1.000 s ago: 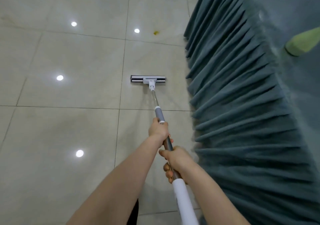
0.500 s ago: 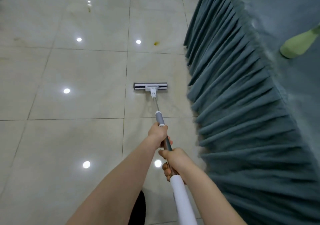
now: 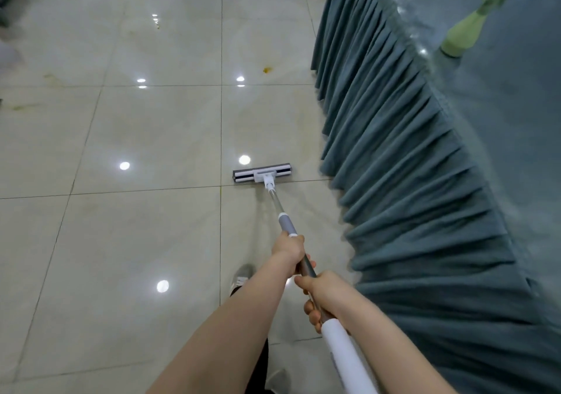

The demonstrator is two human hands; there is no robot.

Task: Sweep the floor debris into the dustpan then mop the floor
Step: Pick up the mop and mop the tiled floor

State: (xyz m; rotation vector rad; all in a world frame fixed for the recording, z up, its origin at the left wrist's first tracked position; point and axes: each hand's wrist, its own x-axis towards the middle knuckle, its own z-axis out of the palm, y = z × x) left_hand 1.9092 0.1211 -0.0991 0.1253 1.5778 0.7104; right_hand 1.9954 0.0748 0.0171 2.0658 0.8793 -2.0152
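Because both the left hand (image 3: pixel 290 249) and right hand (image 3: pixel 323 295) are clamped on the mop handle (image 3: pixel 285 223), with the mop head (image 3: pixel 262 175) flat on the floor (image 3: pixel 145 241) near the pleated table skirt (image 3: pixel 409 181) at right, a rightward drift could snag that cloth, and the far orange speck (image 3: pixel 267 70) may smear.

Mop head (image 3: pixel 262 174) on floor (image 3: pixel 121 241), left of tablecloth (image 3: pixel 425 196)

Mop handle (image 3: pixel 343 351) runs off bottom edge, its end lost to us. Stretch of shaft hidden inside left hand (image 3: pixel 290 249) and right hand (image 3: pixel 323 295). Both our forearms cut by bottom edge. Shoe (image 3: pixel 241 276) half hidden behind left forearm. Green bottle (image 3: pixel 467 29) on tablecloth (image 3: pixel 425 211) blurred, top indistinct. Orange speck (image 3: pixel 267 70) on floor (image 3: pixel 136 241) too small to identify.
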